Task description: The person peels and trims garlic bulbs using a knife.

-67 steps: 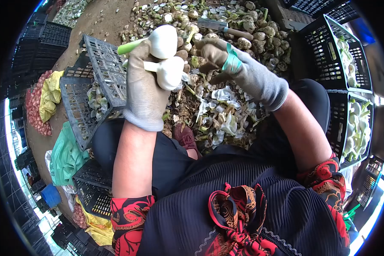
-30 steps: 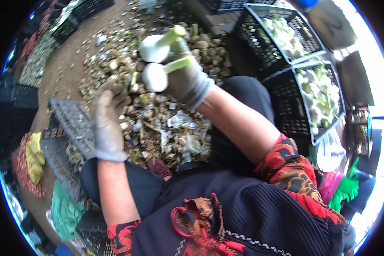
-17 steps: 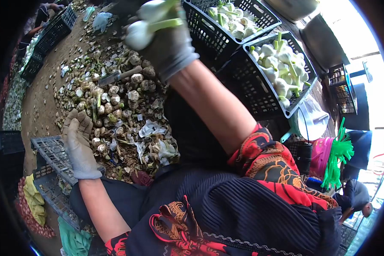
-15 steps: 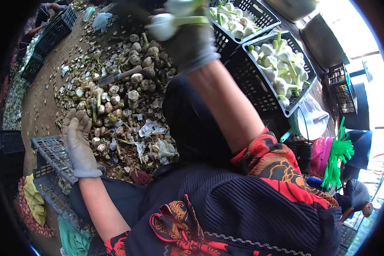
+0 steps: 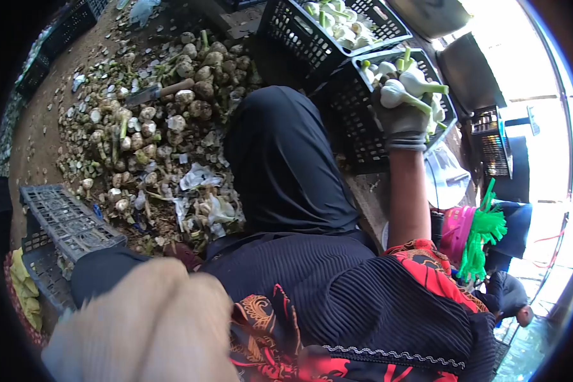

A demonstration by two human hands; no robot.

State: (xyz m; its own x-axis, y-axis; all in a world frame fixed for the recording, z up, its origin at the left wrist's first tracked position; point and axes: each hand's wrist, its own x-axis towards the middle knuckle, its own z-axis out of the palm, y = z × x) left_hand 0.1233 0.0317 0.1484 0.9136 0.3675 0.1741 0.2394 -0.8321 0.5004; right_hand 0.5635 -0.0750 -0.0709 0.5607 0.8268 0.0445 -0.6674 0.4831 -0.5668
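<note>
Two white garlic bulbs (image 5: 393, 93) sat in my gloved right hand (image 5: 401, 118), closed on them at the upper right of the frame, over a black crate (image 5: 356, 121) holding more garlic. I likely gripped the round ends for a firmer hold, which left the pale green stems free, pointing right. Held low, the bulbs were probably spared a hard knock. Their skins looked smooth and clean. My left hand (image 5: 146, 325) was a blur at lower left, its fingers apart or together, I could not tell.
</note>
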